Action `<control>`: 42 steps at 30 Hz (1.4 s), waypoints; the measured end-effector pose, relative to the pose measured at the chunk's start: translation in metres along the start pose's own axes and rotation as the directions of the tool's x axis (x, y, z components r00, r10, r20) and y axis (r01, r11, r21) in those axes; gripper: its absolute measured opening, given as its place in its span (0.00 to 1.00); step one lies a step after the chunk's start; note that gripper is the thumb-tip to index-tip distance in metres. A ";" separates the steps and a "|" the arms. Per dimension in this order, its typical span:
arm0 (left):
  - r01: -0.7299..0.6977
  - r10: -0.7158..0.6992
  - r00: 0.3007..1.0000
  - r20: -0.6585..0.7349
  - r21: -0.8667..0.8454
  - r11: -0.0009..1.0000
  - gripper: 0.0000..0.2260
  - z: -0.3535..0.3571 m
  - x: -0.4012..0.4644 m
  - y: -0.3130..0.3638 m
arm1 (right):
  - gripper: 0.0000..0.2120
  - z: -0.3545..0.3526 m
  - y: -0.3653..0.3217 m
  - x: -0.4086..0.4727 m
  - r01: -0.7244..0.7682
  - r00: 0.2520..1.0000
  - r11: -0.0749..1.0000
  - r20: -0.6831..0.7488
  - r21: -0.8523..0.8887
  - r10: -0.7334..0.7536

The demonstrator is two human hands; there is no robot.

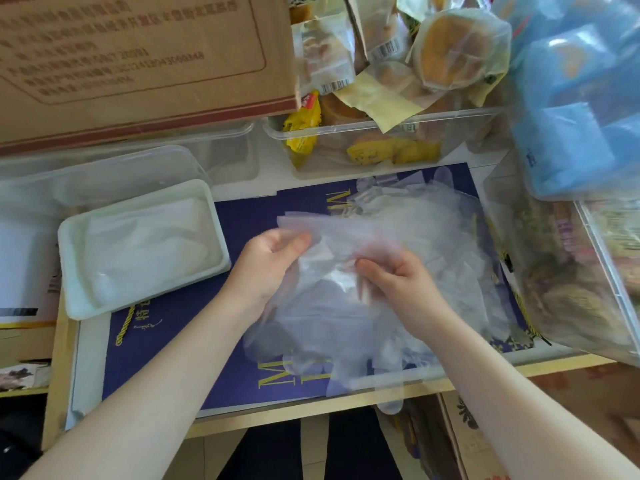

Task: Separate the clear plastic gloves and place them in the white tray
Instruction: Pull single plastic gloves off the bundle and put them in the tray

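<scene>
Over the blue mat (194, 372) I see both hands up in the pile of clear gloves (398, 237); my left hand (273, 261) pinches the edge of one glove (332, 233) between thumb and fingers, wrist bent up; my right hand (398, 282) curls its fingers round the crumpled plastic, palm turned left; both forearms reach in from below; the white tray (74, 237) sits just left of the hands, with a few gloves lying in it.

You are at a crowded packing spot, likely a small shop's stockroom: clear bins (381, 133) of wrapped pastries (460, 46) with barcode labels, a printed cardboard carton (138, 53), and stacked blue packs (571, 98) ring your bench (311, 415).
</scene>
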State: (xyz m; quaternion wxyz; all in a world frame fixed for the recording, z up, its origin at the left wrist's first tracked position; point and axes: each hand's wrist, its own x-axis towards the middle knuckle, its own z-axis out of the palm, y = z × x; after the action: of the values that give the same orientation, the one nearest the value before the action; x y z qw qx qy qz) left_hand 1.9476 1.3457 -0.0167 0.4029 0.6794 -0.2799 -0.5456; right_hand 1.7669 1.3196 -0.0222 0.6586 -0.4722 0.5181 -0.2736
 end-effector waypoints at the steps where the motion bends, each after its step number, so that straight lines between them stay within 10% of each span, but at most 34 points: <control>1: 0.009 -0.011 0.999 0.034 0.044 0.999 0.03 0.002 -0.002 0.001 | 0.06 -0.005 0.001 -0.001 -0.013 1.000 1.000 0.024 0.001 0.013; 4: -0.069 0.064 0.998 0.029 0.235 0.970 0.06 0.002 -0.001 -0.002 | 0.04 -0.020 0.005 -0.001 -0.054 0.997 0.980 0.036 -0.193 0.062; 7: -0.130 0.129 0.991 0.038 0.503 0.854 0.03 -0.004 0.001 -0.003 | 0.15 -0.048 0.025 0.015 -0.030 0.978 0.640 -0.156 -0.768 -0.141; 14: -0.221 0.109 0.969 0.221 0.580 0.784 0.04 -0.004 -0.004 -0.008 | 0.24 -0.062 0.043 0.030 -0.133 0.935 0.450 -0.262 -0.883 -0.239; 19: -0.282 0.157 0.948 0.278 0.500 0.819 0.08 0.001 -0.006 -0.012 | 0.01 -0.057 0.033 0.035 -0.007 0.912 0.706 -0.294 -0.708 -0.286; 22: -0.408 0.282 0.903 0.323 0.446 0.797 0.21 0.007 -0.009 -0.011 | 0.06 -0.059 0.017 0.028 0.175 0.885 0.783 -0.253 -0.597 -0.390; 25: -0.522 0.439 0.849 0.292 0.343 0.781 0.14 0.014 -0.010 -0.006 | 0.09 -0.061 -0.006 0.013 0.149 0.984 0.986 -0.088 -0.069 -0.154; 29: -0.469 0.408 0.880 0.243 0.306 0.829 0.04 0.020 -0.010 -0.002 | 0.04 -0.067 -0.007 0.003 -0.050 0.979 0.963 0.202 0.265 -0.004; 36: -0.409 0.367 0.900 0.236 0.163 0.898 0.05 0.025 -0.016 0.005 | 0.08 -0.065 -0.012 -0.005 -0.164 0.968 0.918 0.240 0.362 0.078; 42: -0.385 0.381 0.923 0.062 0.202 0.901 0.06 0.030 -0.014 0.001 | 0.38 -0.059 -0.016 -0.018 -0.292 0.954 0.866 0.187 0.405 0.234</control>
State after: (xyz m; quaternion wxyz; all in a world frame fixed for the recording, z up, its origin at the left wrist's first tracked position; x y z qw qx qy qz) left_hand 1.9153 1.3496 -0.0104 0.4252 0.6440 -0.4682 -0.4304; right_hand 1.7080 1.3086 -0.0007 0.8098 -0.2578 0.4604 -0.2566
